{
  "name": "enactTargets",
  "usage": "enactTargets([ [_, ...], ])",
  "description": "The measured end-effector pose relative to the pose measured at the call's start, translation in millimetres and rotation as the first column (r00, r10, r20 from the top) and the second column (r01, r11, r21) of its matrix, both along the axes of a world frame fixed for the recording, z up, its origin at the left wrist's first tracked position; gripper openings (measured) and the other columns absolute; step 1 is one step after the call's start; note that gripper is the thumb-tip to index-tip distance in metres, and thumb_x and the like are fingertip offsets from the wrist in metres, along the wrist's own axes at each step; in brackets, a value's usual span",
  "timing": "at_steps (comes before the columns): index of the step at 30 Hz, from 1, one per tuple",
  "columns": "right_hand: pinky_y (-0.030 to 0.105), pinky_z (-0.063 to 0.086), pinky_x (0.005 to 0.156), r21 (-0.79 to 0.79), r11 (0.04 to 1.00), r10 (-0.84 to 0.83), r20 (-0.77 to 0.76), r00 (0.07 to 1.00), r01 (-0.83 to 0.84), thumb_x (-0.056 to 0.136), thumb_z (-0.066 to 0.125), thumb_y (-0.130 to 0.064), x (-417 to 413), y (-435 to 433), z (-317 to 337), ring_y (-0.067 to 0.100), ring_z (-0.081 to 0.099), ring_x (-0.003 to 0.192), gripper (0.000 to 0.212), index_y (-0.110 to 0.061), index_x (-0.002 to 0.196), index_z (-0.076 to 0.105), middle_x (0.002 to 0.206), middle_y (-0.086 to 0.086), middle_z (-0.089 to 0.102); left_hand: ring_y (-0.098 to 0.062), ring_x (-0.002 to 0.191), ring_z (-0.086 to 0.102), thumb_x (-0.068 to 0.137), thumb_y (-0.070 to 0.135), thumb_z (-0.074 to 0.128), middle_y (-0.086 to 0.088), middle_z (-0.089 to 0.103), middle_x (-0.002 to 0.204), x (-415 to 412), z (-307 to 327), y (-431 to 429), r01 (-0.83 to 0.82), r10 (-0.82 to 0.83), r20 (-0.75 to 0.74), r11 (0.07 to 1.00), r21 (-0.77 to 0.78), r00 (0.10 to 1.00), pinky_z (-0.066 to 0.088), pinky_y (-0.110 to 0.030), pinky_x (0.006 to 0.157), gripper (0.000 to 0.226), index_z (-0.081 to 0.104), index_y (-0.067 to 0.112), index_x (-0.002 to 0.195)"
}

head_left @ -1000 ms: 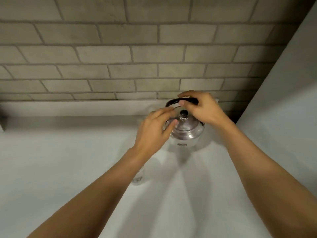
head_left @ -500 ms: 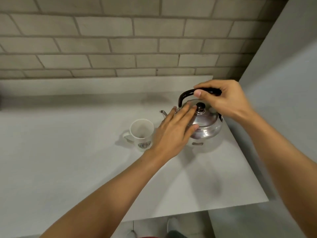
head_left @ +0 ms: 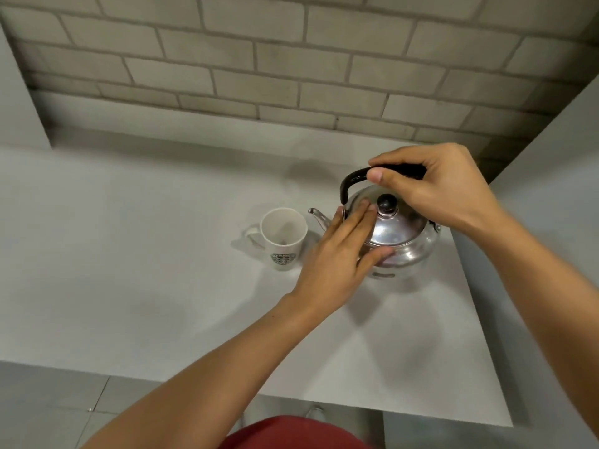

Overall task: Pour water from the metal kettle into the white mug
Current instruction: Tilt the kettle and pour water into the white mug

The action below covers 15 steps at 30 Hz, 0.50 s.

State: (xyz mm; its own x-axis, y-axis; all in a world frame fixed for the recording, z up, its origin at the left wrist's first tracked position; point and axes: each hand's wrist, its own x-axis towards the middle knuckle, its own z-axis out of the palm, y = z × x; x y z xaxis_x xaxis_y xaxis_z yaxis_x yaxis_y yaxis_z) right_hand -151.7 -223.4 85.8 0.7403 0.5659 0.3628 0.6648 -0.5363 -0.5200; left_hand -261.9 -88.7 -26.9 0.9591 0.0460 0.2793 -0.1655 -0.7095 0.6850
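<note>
The metal kettle (head_left: 402,234) stands on the white counter (head_left: 146,270) near its right edge, spout pointing left toward the white mug (head_left: 283,236). The mug stands upright just left of the spout, handle to the left, a green logo on its front, and looks empty. My right hand (head_left: 440,189) is closed around the kettle's black handle from above. My left hand (head_left: 340,257) lies flat against the kettle's lid and left side, fingers stretched out beside the black knob, thumb on the body.
A grey brick wall (head_left: 291,59) runs behind the counter. A plain grey wall (head_left: 551,205) stands close on the right. The counter's front edge is near me, with tiled floor (head_left: 64,400) below.
The view has tilted down, so the mug, the counter's front edge and the floor came into sight. My left hand spread flatter onto the kettle's lid. My right hand kept its grip on the handle.
</note>
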Motion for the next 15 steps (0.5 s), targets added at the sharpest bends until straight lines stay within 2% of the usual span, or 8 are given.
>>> enactTargets([
  [2, 0.001, 0.044, 0.089, -0.050, 0.998, 0.033, 0.028, 0.999, -0.032, 0.094, 0.074, -0.042, 1.6, 7.5, 3.8, -0.023, 0.063, 0.096, 0.027, -0.027, 0.115, 0.081, 0.103, -0.027, 0.071, -0.030, 0.159, 0.028, 0.103, 0.036, 0.063, -0.008, 0.033, 0.169, -0.6, 1.5, 0.3, -0.017, 0.018, 0.032, 0.999, -0.027, 0.999, 0.029, -0.043, 0.127, 0.067, 0.040, 0.008, 0.159],
  [4, -0.002, 0.041, 0.087, -0.095, 0.994, 0.060, 0.041, 0.997, -0.056, 0.094, 0.074, -0.042, 1.6, 14.6, 8.3, -0.017, 0.064, 0.098, 0.027, -0.026, 0.115, 0.082, 0.107, -0.019, 0.076, -0.028, 0.158, 0.031, 0.103, 0.031, 0.065, -0.011, 0.036, 0.168, -1.4, 2.6, 0.8, -0.027, 0.031, 0.055, 0.997, -0.073, 0.998, 0.026, -0.041, 0.129, 0.065, 0.041, 0.004, 0.157],
  [7, -0.002, 0.039, 0.086, -0.153, 0.985, 0.090, 0.061, 0.994, -0.079, 0.094, 0.074, -0.043, -0.3, 23.4, 13.6, -0.004, 0.067, 0.102, 0.028, -0.027, 0.115, 0.081, 0.112, -0.010, 0.080, -0.023, 0.156, 0.033, 0.103, 0.029, 0.066, -0.013, 0.038, 0.166, -2.1, 0.5, 1.9, -0.040, 0.051, 0.080, 0.990, -0.135, 0.996, 0.026, -0.038, 0.128, 0.063, 0.043, 0.003, 0.156],
  [11, -0.003, 0.038, 0.084, -0.198, 0.976, 0.101, 0.063, 0.993, -0.087, 0.093, 0.074, -0.044, -4.1, 32.9, 16.3, -0.002, 0.066, 0.100, 0.030, -0.027, 0.116, 0.081, 0.112, -0.008, 0.081, -0.025, 0.156, 0.034, 0.104, 0.030, 0.065, -0.013, 0.039, 0.166, -3.4, -6.3, 2.5, -0.036, 0.053, 0.093, 0.982, -0.183, 0.994, 0.028, -0.037, 0.127, 0.062, 0.043, 0.005, 0.157],
  [15, 0.005, 0.043, 0.085, -0.246, 0.963, 0.130, 0.086, 0.988, -0.105, 0.093, 0.074, -0.042, -8.2, 39.7, 17.9, 0.006, 0.071, 0.101, 0.031, -0.025, 0.118, 0.081, 0.112, -0.003, 0.082, -0.023, 0.157, 0.034, 0.104, 0.030, 0.065, -0.011, 0.039, 0.167, -4.0, -13.7, 3.2, -0.040, 0.066, 0.100, 0.970, -0.240, 0.993, 0.027, -0.025, 0.125, 0.061, 0.044, 0.006, 0.156],
])
